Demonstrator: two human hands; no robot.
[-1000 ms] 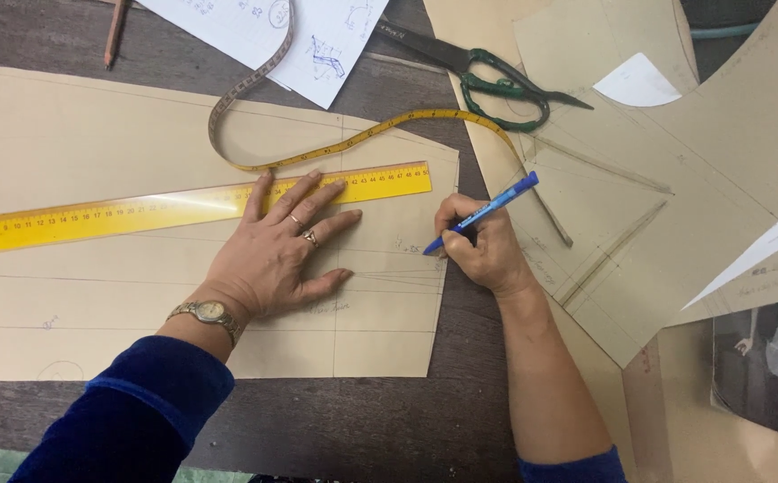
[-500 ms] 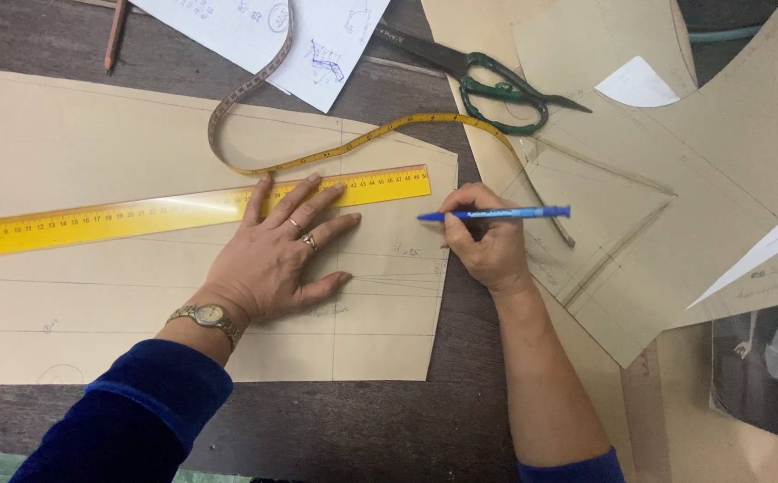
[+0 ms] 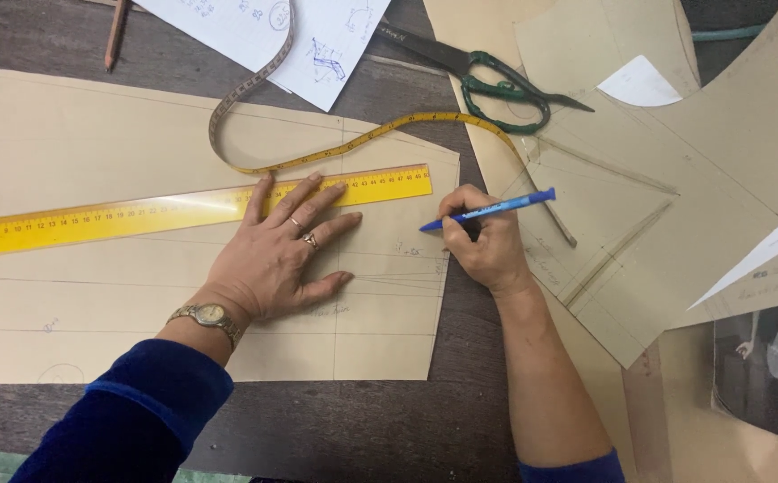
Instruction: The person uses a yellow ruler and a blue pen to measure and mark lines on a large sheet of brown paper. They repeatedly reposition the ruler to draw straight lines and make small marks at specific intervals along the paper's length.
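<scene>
Head view: left hand [image 3: 277, 255] lies flat, fingers spread, pressing a yellow ruler [image 3: 165, 212] onto tan pattern paper [image 3: 94, 295]. Right hand [image 3: 487, 246], curled closed around a blue pen [image 3: 489, 209], rests at the paper's right edge, pen tip pointing left.

scissors [image 3: 496, 79], green-handled, top centre, lying shut on tan pieces | tape measure [image 3: 255, 89], curling over white sketch sheets [image 3: 264, 36] | pencil [image 3: 115, 34], top left | tan cut pieces [image 3: 720, 170], overlapping, right | dark wooden surface [image 3: 362, 429]
</scene>
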